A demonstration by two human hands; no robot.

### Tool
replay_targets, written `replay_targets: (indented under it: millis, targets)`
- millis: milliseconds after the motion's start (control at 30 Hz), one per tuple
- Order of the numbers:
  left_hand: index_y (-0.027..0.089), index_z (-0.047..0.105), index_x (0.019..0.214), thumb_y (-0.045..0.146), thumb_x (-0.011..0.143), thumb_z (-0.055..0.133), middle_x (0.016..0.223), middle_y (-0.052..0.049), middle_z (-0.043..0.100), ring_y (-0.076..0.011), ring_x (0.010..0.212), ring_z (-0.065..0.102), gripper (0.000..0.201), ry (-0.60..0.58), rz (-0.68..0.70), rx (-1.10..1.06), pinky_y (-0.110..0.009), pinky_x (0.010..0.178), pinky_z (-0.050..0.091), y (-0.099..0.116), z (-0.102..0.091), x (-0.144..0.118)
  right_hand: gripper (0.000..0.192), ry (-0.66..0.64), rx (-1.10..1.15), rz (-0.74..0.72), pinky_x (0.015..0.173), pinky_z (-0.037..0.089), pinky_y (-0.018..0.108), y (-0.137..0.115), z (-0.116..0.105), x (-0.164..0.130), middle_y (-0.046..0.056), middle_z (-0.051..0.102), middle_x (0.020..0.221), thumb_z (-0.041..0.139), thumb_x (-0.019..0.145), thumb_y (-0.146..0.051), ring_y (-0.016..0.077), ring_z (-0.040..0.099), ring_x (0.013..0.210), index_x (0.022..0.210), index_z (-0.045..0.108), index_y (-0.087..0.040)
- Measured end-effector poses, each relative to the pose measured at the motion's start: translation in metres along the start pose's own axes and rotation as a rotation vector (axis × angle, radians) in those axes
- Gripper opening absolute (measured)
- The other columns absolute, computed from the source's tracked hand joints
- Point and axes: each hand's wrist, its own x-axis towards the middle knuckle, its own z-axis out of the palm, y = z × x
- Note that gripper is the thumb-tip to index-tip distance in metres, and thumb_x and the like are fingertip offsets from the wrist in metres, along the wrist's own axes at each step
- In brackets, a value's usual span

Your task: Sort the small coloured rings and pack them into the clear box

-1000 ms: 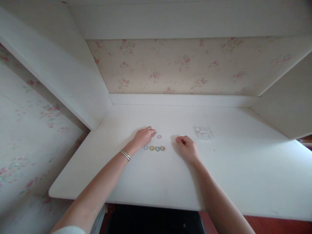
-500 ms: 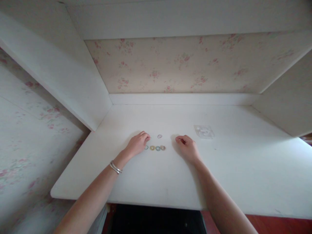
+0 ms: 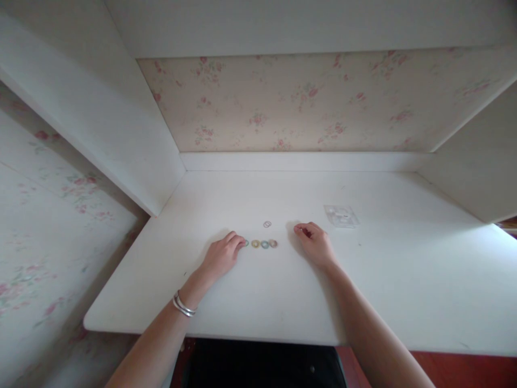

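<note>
Touching green ring (image 3: 246,243) with nearer left hand (image 3: 221,253), at three o'clock off fingertips; round, no long axis; can't tell if clamped. In right hand (image 3: 316,245), fingertips together.

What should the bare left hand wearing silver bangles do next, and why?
Perhaps the left hand could gently let go of the thin green ring at its fingertips: that ring seems already in line with the thicker yellow ring, blue-green ring and pinkish ring.
</note>
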Motion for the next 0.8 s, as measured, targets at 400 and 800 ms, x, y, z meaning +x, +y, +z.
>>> replay_targets:
  millis: [400, 800]
  targets:
    - [0.025, 0.061, 0.100, 0.032, 0.095, 0.036, 0.095, -0.002, 0.062, -0.0138, 0.077, 0.060, 0.027, -0.021, -0.005, 0.045, -0.024, 0.065, 0.044, 0.002, 0.000, -0.001, 0.030, -0.022, -0.006, 0.013, 0.064, 0.039, 0.027, -0.002, 0.002, 0.001, 0.002, 0.059, 0.074, 0.046, 0.082, -0.042, 0.0141, 0.052, 0.065, 0.084, 0.068, -0.021]
    - [0.027, 0.063, 0.102, 0.038, 0.095, 0.033, 0.095, -0.003, 0.061, -0.0149, 0.076, 0.059, 0.032, -0.014, -0.026, 0.015, -0.025, 0.063, 0.043, 0.001, 0.004, -0.003, 0.023, -0.341, -0.217, -0.335, 0.070, 0.041, 0.024, -0.039, 0.013, 0.037, 0.002, 0.063, 0.092, 0.049, 0.088, -0.029, 0.0126, 0.059, 0.076, 0.095, 0.070, -0.028]
